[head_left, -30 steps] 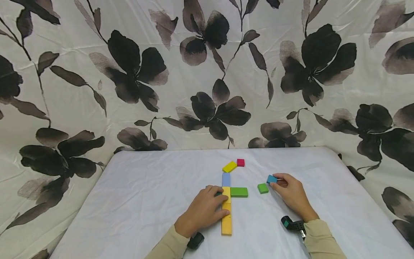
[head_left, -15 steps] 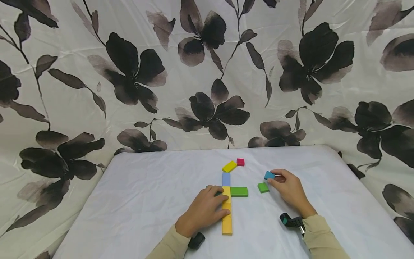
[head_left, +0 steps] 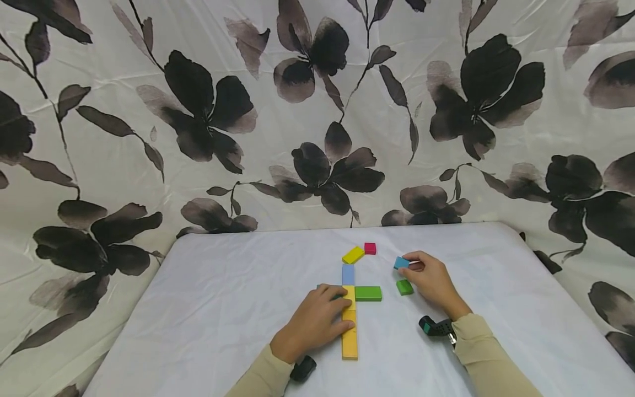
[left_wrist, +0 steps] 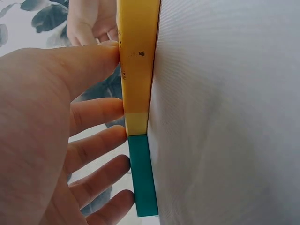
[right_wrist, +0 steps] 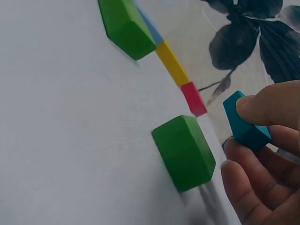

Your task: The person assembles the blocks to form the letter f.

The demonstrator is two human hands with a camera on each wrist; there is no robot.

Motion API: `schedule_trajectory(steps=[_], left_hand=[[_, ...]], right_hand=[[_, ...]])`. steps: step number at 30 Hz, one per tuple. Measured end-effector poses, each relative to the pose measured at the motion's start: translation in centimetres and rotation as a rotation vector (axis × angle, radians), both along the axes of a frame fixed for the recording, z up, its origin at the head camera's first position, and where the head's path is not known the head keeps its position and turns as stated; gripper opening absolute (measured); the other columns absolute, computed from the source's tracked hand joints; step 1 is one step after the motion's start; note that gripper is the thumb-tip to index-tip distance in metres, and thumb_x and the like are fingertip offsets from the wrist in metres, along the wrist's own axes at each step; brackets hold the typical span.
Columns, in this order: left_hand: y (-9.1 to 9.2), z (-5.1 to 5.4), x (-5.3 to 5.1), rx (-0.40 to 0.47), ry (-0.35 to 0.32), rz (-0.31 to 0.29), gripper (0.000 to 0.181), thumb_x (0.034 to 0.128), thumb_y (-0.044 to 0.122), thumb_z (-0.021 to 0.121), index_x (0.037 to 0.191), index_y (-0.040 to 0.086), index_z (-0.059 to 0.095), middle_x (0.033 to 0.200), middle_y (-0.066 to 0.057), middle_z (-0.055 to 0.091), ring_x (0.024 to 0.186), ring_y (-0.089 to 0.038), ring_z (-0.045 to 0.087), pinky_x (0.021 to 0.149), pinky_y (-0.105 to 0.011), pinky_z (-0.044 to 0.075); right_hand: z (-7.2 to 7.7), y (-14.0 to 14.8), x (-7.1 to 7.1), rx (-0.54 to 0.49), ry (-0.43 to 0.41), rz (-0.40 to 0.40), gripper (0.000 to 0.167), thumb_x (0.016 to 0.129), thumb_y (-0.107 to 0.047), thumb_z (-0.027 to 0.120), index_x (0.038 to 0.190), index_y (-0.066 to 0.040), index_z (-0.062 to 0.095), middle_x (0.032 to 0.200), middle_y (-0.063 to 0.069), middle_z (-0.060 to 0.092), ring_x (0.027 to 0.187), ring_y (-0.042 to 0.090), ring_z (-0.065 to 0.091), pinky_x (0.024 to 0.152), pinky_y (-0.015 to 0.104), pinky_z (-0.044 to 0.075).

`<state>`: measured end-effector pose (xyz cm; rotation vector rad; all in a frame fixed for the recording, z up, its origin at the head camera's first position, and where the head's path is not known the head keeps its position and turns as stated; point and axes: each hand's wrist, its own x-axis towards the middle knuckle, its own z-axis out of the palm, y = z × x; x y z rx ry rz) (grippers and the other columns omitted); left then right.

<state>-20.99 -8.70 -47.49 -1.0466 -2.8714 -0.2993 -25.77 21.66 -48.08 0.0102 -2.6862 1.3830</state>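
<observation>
My right hand (head_left: pixel 436 279) pinches a small blue block (head_left: pixel 401 263) between thumb and fingers, up off the table in the right wrist view. Just below it lies a small green block (head_left: pixel 404 287), apart from the others. With relaxed fingers, my left hand (head_left: pixel 315 320) rests on the row of blocks. In the left wrist view its fingertips touch the long yellow block (left_wrist: pixel 138 61) and the teal block (left_wrist: pixel 144 176). Beyond the yellow blocks the row runs on with a light blue block (head_left: pixel 348 274), and a long green block (head_left: pixel 368 293) juts out right. The left hand mostly hides the teal block in the head view.
At the row's far end a slanted yellow block (head_left: pixel 353 255) meets a red block (head_left: pixel 370 248) at its corner. White cloth covers the table (head_left: pixel 223 303). Behind it hangs a floral curtain (head_left: pixel 317 110). Black wrist camera gear (head_left: pixel 436 326) sits by the right wrist.
My right hand has moved left and slightly away from me with the blue block, now above the small green block. The left hand stays in place.
</observation>
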Motion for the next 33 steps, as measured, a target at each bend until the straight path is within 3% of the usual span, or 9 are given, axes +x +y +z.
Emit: schedule_trajectory(steps=[7, 18, 33], left_hand=[[0.1, 0.0, 0.0, 0.011, 0.012, -0.005, 0.047, 0.0934, 0.054, 0.065, 0.125, 0.021, 0.071, 0.136, 0.001, 0.057, 0.124, -0.019, 0.05, 0.103, -0.039, 0.044], [0.0, -0.1, -0.2, 0.009, 0.012, -0.01, 0.046, 0.0942, 0.053, 0.064, 0.125, 0.02, 0.071, 0.136, 0.001, 0.057, 0.123, -0.019, 0.05, 0.101, -0.039, 0.045], [0.0, -0.3, -0.2, 0.003, 0.018, -0.007, 0.047, 0.0941, 0.054, 0.064, 0.126, 0.021, 0.071, 0.135, 0.001, 0.058, 0.124, -0.018, 0.05, 0.101, -0.039, 0.045]], right_hand=[[0.6, -0.4, -1.2, -0.019, -0.034, 0.003, 0.037, 0.091, -0.022, 0.075, 0.123, -0.005, 0.064, 0.11, 0.012, 0.066, 0.101, 0.026, 0.063, 0.081, 0.034, 0.052], [0.4, -0.2, -2.7, -0.056, -0.035, 0.069, 0.045, 0.094, -0.019, 0.072, 0.135, -0.006, 0.061, 0.122, 0.015, 0.065, 0.094, 0.024, 0.068, 0.077, 0.034, 0.055], [0.1, -0.5, -3.7, -0.117, -0.07, 0.074, 0.043, 0.094, -0.018, 0.07, 0.131, -0.001, 0.06, 0.121, 0.017, 0.063, 0.091, 0.024, 0.068, 0.076, 0.033, 0.055]])
